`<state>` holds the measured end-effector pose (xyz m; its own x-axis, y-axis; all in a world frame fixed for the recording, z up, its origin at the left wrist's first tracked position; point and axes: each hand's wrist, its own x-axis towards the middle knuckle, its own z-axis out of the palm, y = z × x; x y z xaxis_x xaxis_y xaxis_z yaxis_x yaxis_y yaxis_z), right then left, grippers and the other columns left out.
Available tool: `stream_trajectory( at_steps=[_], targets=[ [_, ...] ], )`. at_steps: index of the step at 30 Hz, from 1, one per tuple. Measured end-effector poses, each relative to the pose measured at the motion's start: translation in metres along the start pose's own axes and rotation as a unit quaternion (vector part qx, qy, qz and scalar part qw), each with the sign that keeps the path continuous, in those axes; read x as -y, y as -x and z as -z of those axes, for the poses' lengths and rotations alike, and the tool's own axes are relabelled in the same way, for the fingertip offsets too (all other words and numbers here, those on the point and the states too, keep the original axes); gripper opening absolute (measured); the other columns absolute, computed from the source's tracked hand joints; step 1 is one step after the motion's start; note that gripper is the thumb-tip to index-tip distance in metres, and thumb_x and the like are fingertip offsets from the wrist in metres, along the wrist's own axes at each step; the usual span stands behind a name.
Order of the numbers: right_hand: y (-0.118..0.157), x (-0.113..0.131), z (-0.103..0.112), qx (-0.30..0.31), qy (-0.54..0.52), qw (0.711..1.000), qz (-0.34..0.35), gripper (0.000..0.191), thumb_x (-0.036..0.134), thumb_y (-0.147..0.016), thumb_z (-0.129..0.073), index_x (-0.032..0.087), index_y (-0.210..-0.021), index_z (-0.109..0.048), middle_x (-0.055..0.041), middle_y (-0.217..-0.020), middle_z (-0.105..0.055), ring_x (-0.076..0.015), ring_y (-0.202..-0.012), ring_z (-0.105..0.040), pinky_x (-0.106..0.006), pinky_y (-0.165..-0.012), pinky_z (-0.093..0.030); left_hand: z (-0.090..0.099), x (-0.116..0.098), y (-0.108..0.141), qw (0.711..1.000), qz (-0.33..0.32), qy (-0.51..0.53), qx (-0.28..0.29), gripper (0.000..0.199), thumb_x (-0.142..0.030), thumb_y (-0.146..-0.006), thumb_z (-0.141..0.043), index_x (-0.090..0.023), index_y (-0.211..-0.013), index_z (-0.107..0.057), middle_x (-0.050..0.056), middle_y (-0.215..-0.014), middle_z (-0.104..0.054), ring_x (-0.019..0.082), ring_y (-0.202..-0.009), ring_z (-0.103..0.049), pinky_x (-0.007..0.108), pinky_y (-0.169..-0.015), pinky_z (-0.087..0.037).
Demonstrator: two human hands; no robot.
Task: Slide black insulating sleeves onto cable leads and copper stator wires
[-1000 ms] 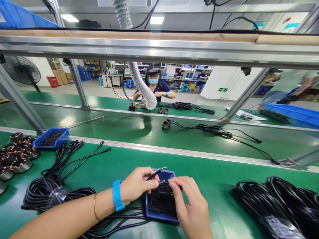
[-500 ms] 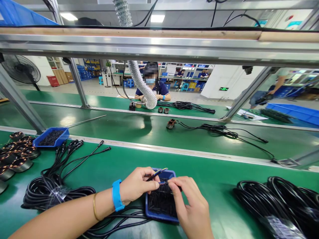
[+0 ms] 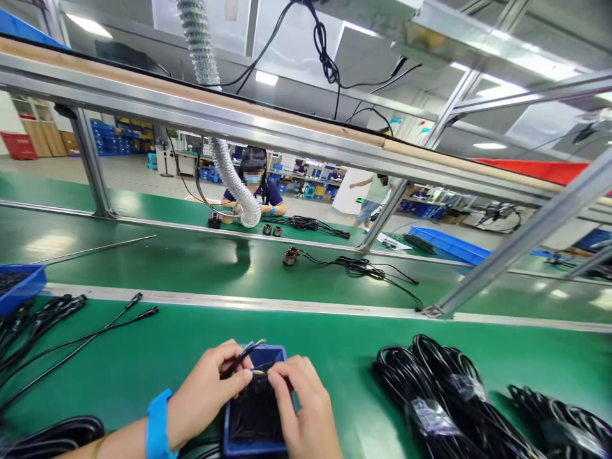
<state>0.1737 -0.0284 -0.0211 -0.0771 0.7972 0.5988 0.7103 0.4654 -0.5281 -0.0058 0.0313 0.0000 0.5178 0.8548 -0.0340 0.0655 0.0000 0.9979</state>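
Note:
My left hand is closed on black cables, whose stripped ends show thin blue and yellow wires. With thumb and forefinger, my right hand pinches at the tips of these wires; whether a small piece is also between the fingers is hidden. Both hands are just above a blue bin filled with short black tube pieces. More black cable runs beneath the bin and my left forearm.
Coiled black cables lie at right, some wrapped in clear film. Cables with connectors and another blue bin are at left. Metal frame posts rise ahead. A wound motor stator lies beyond the ledge. A co-worker sits opposite.
The view has swung to the right and tilted, bringing more coiled cable into sight. My hands stay above the bin, still holding the cables and pinching at the wire tips.

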Motion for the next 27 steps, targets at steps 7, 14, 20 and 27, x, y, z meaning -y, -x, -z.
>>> stream_trajectory(
  at_steps=[7, 14, 20, 27],
  targets=[
    [-0.0044, 0.0041, 0.0049, -0.017, 0.002, 0.999, 0.033, 0.017, 0.010, -0.098, -0.047, 0.022, -0.092, -0.057, -0.0018, -0.081, -0.061, -0.0170, -0.075, -0.056, -0.028, -0.069, -0.047, -0.0043, -0.0023, 0.0015, 1.000, 0.007, 0.014, 0.017, 0.019, -0.034, -0.074, -0.063, -0.016, -0.076, -0.055, -0.002, -0.076, -0.048, 0.014, -0.067, -0.047, 0.026, -0.060, -0.040],
    [-0.0043, 0.0019, 0.0052, -0.015, 0.021, 0.997, 0.072, 0.015, 0.014, -0.097, -0.049, 0.022, -0.090, -0.061, -0.0022, -0.077, -0.062, -0.0177, -0.069, -0.056, -0.028, -0.062, -0.047, -0.0060, -0.0053, 0.0024, 1.000, 0.018, 0.010, -0.015, 0.014, -0.027, -0.070, -0.063, -0.015, -0.075, -0.059, -0.002, -0.072, -0.049, 0.013, -0.065, -0.046, 0.027, -0.061, -0.040],
    [-0.0060, 0.0007, 0.0048, -0.047, -0.050, 0.997, 0.023, 0.014, 0.018, -0.095, -0.056, 0.024, -0.092, -0.068, -0.0003, -0.080, -0.068, -0.0156, -0.073, -0.062, -0.024, -0.067, -0.051, -0.0043, -0.0022, 0.0025, 0.999, 0.042, 0.023, 0.014, 0.018, -0.031, -0.070, -0.066, -0.015, -0.077, -0.061, 0.000, -0.076, -0.053, 0.013, -0.063, -0.048, 0.027, -0.058, -0.041],
    [-0.0014, -0.0026, 0.0032, -0.034, -0.114, 0.991, -0.060, 0.017, 0.023, -0.096, -0.057, 0.024, -0.091, -0.073, -0.0010, -0.082, -0.070, -0.0156, -0.076, -0.066, -0.023, -0.070, -0.053, -0.0040, 0.0008, 0.0029, 0.998, 0.040, 0.039, 0.017, 0.021, -0.033, -0.071, -0.069, -0.014, -0.077, -0.061, 0.001, -0.078, -0.054, 0.012, -0.061, -0.049, 0.026, -0.056, -0.041]
  ],
)
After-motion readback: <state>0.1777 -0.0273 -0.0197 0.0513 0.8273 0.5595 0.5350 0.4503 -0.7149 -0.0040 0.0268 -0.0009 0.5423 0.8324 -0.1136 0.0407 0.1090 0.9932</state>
